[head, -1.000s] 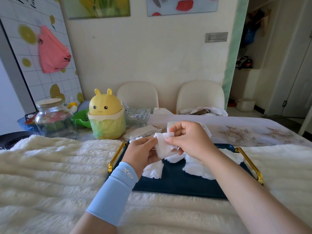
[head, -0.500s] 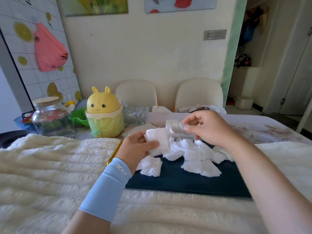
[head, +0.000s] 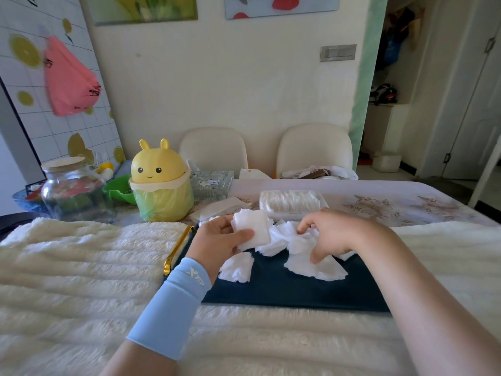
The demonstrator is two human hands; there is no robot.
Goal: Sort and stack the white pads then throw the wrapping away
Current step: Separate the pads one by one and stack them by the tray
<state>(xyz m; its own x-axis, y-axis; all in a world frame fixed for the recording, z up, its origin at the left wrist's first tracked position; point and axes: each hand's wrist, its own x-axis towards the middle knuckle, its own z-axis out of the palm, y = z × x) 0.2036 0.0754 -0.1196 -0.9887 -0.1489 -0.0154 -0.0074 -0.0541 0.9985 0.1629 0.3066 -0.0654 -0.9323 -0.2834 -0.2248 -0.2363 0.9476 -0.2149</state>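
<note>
L hand (head: 219, 240), w/ a light-blue sleeve (head: 173, 302) on the forearm, is raised over the left end of the dark blue tray (head: 284, 291) and grips a small squared-up stack of white pads (head: 252, 229): thumb across the front face, fingers behind. R hand (head: 328, 234) is down in the loose pads (head: 301, 242) heaped on the tray's far half, palm down, fingers & thumb curled into the heap and grasping some of them; which ones exactly, can't tell. More pads lie flat under and in front of that hand, and one crumpled pad (head: 235, 267) sits apart on the tray, just beside the L wrist. Tray has a gold handle (head: 176, 251) at its left end and rests on a fluffy cream throw (head: 81, 267) covering the near part of the table. Beyond the tray, on the floral tablecloth (head: 393, 204), a clear plastic pack (head: 291, 203) lies flat w/ rows of white pads inside. Left of it stands a yellow bunny bin (head: 160, 183) w/ a yellow-green liner bag, not touching the tray. Behind the bin, a cut-glass dish (head: 211, 184); further left, a glass jar (head: 73, 191) w/ a pale lid. Two cream chairs (head: 314, 147) at the far side of the table.
</note>
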